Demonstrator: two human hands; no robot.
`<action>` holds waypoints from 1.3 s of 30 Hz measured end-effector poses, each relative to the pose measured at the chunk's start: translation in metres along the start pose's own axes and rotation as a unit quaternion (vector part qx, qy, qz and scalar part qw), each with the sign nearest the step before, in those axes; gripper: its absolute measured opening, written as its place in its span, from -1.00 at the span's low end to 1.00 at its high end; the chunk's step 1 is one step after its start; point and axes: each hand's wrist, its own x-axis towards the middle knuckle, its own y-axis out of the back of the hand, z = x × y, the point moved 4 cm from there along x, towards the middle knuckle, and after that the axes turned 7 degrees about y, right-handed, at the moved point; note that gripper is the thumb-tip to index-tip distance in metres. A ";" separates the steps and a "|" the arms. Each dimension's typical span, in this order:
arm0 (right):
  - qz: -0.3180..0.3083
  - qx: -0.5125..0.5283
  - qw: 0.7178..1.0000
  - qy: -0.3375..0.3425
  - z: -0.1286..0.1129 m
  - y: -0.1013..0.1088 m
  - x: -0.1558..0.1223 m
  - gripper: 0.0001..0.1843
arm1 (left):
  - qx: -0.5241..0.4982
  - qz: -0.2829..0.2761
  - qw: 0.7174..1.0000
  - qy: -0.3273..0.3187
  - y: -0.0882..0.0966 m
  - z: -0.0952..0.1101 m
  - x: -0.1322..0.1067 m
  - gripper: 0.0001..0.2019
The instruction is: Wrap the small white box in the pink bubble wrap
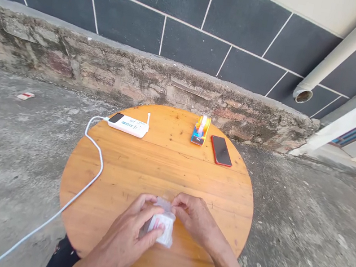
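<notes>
A small white packet in clear, crinkled plastic wrap (166,232) lies near the front of the round wooden table. My left hand (129,230) grips it from the left, thumb across its face and fingers along the far edge. At the packet's upper right corner, my right hand (195,221) pinches the plastic between thumb and forefinger. Some reddish marking shows on the packet's face, too blurred to read.
The round wooden table (118,164) bears a white device (129,125) with a white cable (100,157) running off left, a tape dispenser (200,130) and a red-edged phone (221,151). Behind stands a stone-based tiled wall (193,45) with a pipe (334,55).
</notes>
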 end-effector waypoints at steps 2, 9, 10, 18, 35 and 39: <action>-0.003 0.000 1.000 0.006 -0.005 0.000 -0.002 -0.81 | 0.022 0.018 1.000 -0.004 0.001 -0.001 0.000 -0.77; 0.009 -0.057 0.995 0.080 -0.018 0.005 -0.008 -0.77 | 0.052 0.000 0.998 -0.027 0.003 0.002 -0.001 -0.76; 0.005 -0.054 0.995 0.089 -0.019 0.006 -0.009 -0.77 | 0.044 -0.007 0.999 -0.029 0.003 0.003 -0.001 -0.75; 0.017 -0.013 0.994 0.108 -0.017 0.006 -0.014 -0.82 | -0.042 -0.045 0.998 -0.033 0.001 0.008 -0.003 -0.72; 0.143 0.035 0.983 0.114 -0.008 -0.013 -0.040 -0.83 | -0.036 -0.006 0.999 -0.037 -0.003 0.006 -0.009 -0.77; 0.157 0.073 0.979 0.108 -0.007 -0.014 -0.044 -0.84 | -0.028 -0.002 0.999 -0.036 -0.002 0.006 -0.011 -0.78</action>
